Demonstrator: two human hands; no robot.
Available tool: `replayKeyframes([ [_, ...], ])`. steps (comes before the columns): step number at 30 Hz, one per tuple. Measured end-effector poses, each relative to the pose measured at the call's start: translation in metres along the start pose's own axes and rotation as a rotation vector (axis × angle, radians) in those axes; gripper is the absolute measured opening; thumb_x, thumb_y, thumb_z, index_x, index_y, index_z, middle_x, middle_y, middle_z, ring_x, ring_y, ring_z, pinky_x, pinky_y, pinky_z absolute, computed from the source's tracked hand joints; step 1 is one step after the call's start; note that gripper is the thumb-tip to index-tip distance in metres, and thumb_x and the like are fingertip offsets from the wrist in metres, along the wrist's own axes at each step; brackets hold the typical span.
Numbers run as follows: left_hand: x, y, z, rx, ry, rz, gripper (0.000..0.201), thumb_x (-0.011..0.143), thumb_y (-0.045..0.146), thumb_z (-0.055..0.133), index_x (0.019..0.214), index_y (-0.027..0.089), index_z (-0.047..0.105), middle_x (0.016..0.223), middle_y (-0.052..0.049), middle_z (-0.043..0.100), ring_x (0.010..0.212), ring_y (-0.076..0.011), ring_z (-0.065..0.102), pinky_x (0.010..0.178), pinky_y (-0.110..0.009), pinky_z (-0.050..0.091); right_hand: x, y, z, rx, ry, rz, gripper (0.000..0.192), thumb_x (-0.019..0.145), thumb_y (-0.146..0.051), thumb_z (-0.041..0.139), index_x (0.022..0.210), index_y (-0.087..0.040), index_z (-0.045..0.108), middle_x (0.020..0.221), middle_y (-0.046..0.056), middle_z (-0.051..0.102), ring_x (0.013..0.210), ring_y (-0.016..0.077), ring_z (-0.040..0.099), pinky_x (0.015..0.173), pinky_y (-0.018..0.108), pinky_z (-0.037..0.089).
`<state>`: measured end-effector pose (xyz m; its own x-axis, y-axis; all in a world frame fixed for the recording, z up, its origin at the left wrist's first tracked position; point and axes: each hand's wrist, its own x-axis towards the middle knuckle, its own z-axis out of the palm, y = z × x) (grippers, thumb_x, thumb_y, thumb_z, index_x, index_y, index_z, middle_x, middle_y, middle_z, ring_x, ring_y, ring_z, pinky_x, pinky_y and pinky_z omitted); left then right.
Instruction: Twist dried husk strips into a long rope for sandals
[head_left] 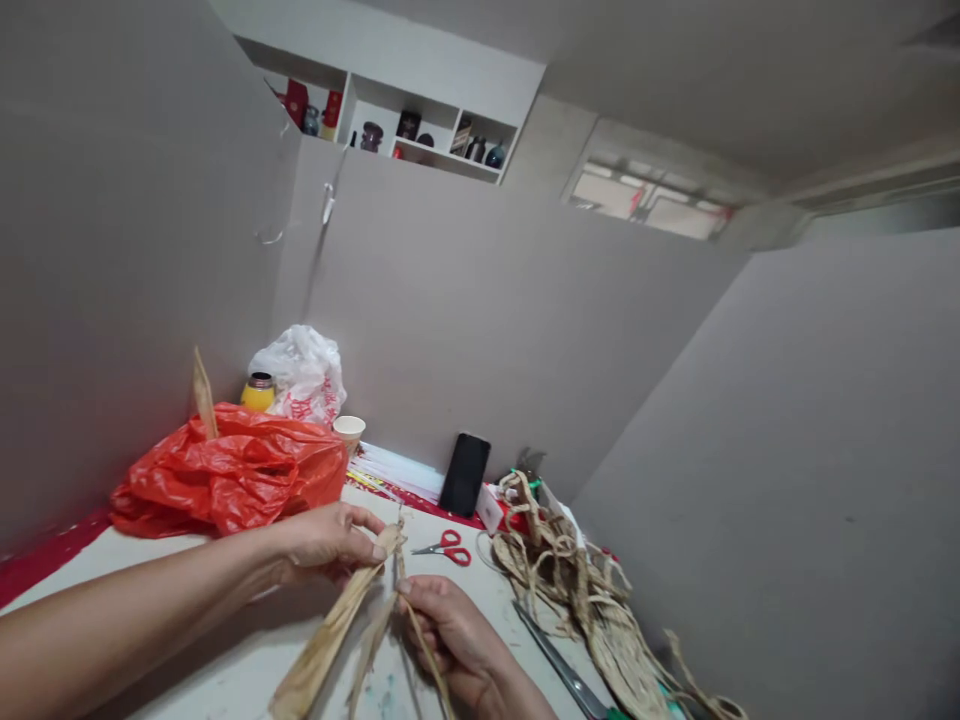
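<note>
My left hand [337, 540] is closed on the upper end of a broad, flat, tan strip of dried plant leaf or husk [330, 635], which hangs down toward me. My right hand [450, 630] pinches thin strands of similar dried fibre [426, 650] just right of it. The strands meet the strip near its top end, between my two hands; how they are joined there is too small to tell. Red-handled scissors [452, 547] lie on the pale table covering [191, 655] just beyond my right hand.
A red plastic bag [240, 470] with another dried strip [203, 395] sticking up sits at left. Behind are a yellow jar [259, 392], white bag [304, 365] and paper cup [349, 430]. A black phone [465, 475] leans upright. Braided cords [577, 590] and long scissors [559, 665] lie right.
</note>
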<state>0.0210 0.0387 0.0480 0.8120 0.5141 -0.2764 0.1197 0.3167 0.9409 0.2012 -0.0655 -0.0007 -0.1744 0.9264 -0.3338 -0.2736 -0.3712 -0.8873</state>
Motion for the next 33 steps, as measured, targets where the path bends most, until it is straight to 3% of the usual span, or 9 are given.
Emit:
replayKeyframes([
  [3, 0.022, -0.022, 0.007, -0.090, -0.059, -0.041, 0.041, 0.052, 0.034, 0.077, 0.082, 0.012, 0.060, 0.072, -0.005, 0.067, 0.057, -0.0124, 0.059, 0.051, -0.022, 0.045, -0.001, -0.003, 0.000, -0.003, -0.006, -0.019, 0.035, 0.071, -0.041, 0.069, 0.061, -0.016, 0.046, 0.041, -0.013, 0.024, 0.036, 0.0013, 0.009, 0.036, 0.018, 0.003],
  [7, 0.028, -0.037, 0.011, -0.163, 0.002, -0.070, 0.040, 0.046, 0.028, 0.078, 0.075, 0.012, 0.057, 0.069, -0.007, 0.067, 0.059, -0.0154, 0.062, 0.051, -0.023, 0.048, -0.002, -0.002, -0.002, -0.035, 0.029, -0.013, 0.038, 0.068, -0.046, 0.071, 0.063, -0.016, 0.048, 0.043, -0.014, 0.022, 0.036, 0.0010, 0.008, 0.035, 0.018, 0.003],
  [12, 0.027, -0.039, 0.014, -0.140, 0.035, -0.051, 0.034, 0.046, 0.025, 0.077, 0.065, 0.014, 0.052, 0.049, 0.003, 0.056, 0.038, -0.0064, 0.048, 0.038, -0.017, 0.039, 0.000, 0.000, -0.004, -0.056, 0.052, -0.012, 0.039, 0.067, -0.046, 0.072, 0.065, -0.016, 0.049, 0.042, -0.014, 0.023, 0.035, 0.0009, 0.009, 0.034, 0.018, 0.004],
  [16, 0.028, -0.040, 0.017, -0.135, 0.047, -0.034, 0.030, 0.047, 0.024, 0.074, 0.062, 0.015, 0.049, 0.048, 0.003, 0.056, 0.036, -0.0061, 0.046, 0.034, -0.015, 0.033, 0.000, 0.001, -0.002, -0.109, 0.099, -0.037, 0.039, 0.065, -0.048, 0.073, 0.064, -0.016, 0.050, 0.040, -0.014, 0.026, 0.033, 0.0009, 0.013, 0.033, 0.018, 0.007],
  [24, 0.029, -0.045, 0.022, -0.005, 0.139, 0.059, 0.022, 0.049, 0.018, 0.068, 0.061, 0.016, 0.049, 0.044, 0.008, 0.050, 0.034, -0.0048, 0.043, 0.035, -0.016, 0.036, 0.002, 0.001, 0.000, -0.199, 0.149, -0.064, 0.045, 0.064, -0.049, 0.073, 0.055, -0.019, 0.040, 0.038, -0.012, 0.029, 0.031, 0.0010, 0.015, 0.032, 0.019, 0.007],
  [33, 0.030, -0.047, 0.019, -0.036, 0.098, 0.030, 0.019, 0.048, 0.015, 0.064, 0.061, 0.016, 0.050, 0.046, 0.006, 0.052, 0.038, -0.0063, 0.046, 0.042, -0.019, 0.043, 0.000, -0.001, 0.004, -0.194, 0.189, -0.038, 0.042, 0.060, -0.044, 0.074, 0.055, -0.020, 0.039, 0.036, -0.013, 0.029, 0.030, 0.0011, 0.015, 0.032, 0.019, 0.006],
])
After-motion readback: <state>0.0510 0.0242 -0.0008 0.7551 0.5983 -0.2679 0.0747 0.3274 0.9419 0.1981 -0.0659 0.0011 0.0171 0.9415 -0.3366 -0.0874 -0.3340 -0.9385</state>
